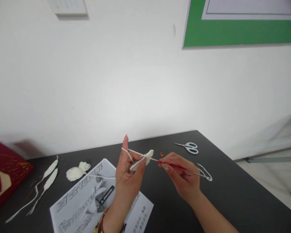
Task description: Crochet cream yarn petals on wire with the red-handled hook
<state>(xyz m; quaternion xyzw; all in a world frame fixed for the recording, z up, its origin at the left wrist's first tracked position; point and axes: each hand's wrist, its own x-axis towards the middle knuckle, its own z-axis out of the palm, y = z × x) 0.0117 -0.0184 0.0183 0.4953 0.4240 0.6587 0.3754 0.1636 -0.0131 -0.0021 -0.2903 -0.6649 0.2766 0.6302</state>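
Observation:
Between the thumb and fingers of my left hand (128, 179) is a small white crochet piece (149, 155). White yarn (135, 152) loops round my raised left index finger and runs to the piece. My right hand (180, 171) grips a crochet hook (176, 166) with a red handle, its metal tip at the crochet piece. A loose white yarn end (205, 171) hangs in a loop by the hook's back end. From a white yarn bundle (75, 173) on the table, a strand leads towards my left hand.
Printed sheets (87, 200) lie under my left forearm. Scissors (189, 147) and a small orange clip-like item (161, 154) lie on the black table (232, 194). Two finished white crochet pieces (50, 178) with yarn tails are at left, near a red box (5, 174).

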